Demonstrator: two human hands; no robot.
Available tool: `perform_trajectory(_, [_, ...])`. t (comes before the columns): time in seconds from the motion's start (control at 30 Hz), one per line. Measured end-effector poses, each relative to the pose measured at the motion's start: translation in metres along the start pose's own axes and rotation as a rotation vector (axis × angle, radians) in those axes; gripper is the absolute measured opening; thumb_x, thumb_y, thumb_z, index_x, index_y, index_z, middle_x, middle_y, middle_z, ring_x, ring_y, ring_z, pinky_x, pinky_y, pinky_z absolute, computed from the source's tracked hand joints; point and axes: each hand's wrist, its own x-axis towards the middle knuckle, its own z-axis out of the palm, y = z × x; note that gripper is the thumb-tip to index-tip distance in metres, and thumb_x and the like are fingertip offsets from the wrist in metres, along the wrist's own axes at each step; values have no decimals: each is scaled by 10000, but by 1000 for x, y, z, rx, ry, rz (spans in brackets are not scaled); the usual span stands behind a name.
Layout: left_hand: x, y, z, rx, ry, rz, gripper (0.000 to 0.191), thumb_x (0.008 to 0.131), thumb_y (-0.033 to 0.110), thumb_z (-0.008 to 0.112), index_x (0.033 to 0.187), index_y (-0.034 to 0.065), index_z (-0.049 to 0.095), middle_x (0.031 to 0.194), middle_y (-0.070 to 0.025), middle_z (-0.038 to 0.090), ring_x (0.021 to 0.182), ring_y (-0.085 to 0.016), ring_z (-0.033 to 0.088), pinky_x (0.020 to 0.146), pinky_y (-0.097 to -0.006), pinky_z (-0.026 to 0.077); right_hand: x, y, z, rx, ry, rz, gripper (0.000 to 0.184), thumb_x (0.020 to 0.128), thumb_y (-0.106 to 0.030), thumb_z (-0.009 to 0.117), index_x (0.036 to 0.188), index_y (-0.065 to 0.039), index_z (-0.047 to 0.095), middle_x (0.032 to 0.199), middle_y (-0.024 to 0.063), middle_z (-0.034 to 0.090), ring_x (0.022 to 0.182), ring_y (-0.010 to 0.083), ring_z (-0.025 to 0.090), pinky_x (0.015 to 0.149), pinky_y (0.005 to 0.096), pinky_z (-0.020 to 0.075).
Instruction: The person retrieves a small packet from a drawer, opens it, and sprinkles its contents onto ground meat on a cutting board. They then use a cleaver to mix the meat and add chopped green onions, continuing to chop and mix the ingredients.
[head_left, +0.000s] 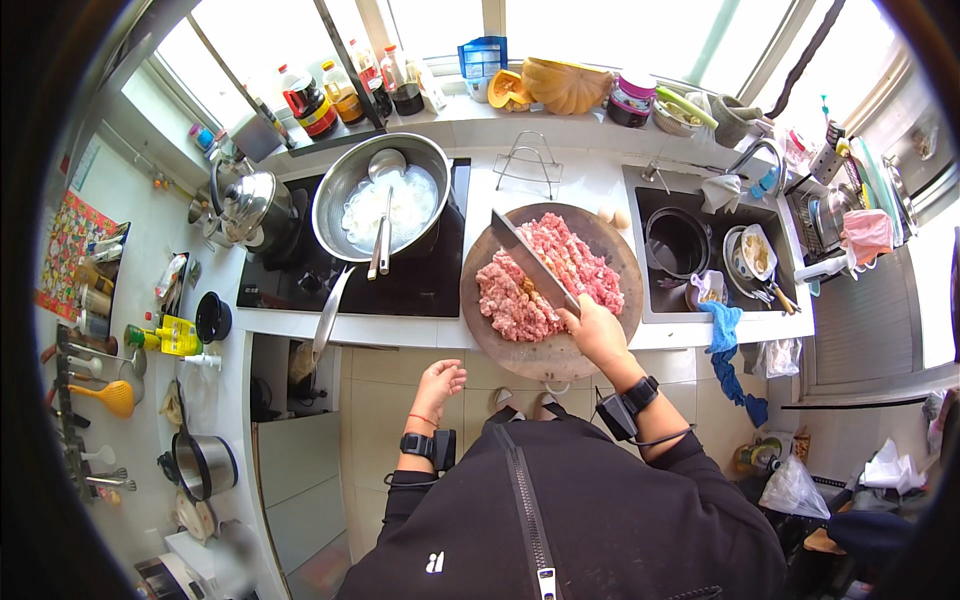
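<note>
My right hand (601, 334) grips the handle of a Chinese cleaver (534, 262). Its blade slants across a mound of minced meat (581, 251), which shows a brownish patch near the blade's middle. Under the meat lies a round wooden chopping board (506, 356), whose near edge overhangs the counter. My left hand (441, 382) is empty, held in the air below the counter's front edge with its fingers loosely curled and a little apart. Two eggs (615, 217) rest just beyond the board's right side.
A wok (330, 202) holding pale food in liquid and a ladle (388, 161) stands on the black cooktop (274, 292), its handle jutting past the counter. A wire rack (529, 165) stands behind the board. The sink (660, 300) at right holds a black pot (677, 241) and bowls.
</note>
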Motion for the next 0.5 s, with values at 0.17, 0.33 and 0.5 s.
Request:
perform_trajectory(0.17, [-2, -1, -1, 19, -3, -16, 252, 1002, 172, 537, 1212, 54, 611, 1021, -68, 692, 880, -130, 660, 752, -252, 537, 14, 11, -2, -63, 11, 28, 403, 947, -409, 631, 1009, -17, 565, 887, 264, 692, 868, 440, 677, 746, 534, 526])
perform_trajectory(0.33, [-4, 2, -5, 1, 2, 19, 251, 1003, 178, 536, 1210, 60, 614, 1024, -68, 689, 880, -128, 653, 752, -252, 536, 17, 20, -3, -4, 78, 48, 398, 948, -404, 629, 1000, -15, 563, 899, 266, 696, 876, 444, 677, 755, 537, 529])
perform_trajectory(0.5, [-2, 4, -2, -2, -18, -11, 245, 1006, 179, 533, 1204, 61, 616, 1029, -69, 687, 881, -125, 651, 752, -250, 536, 23, 28, -10, -86, 83, 0, 427, 950, -426, 622, 1010, -6, 571, 908, 266, 694, 904, 453, 672, 779, 534, 527])
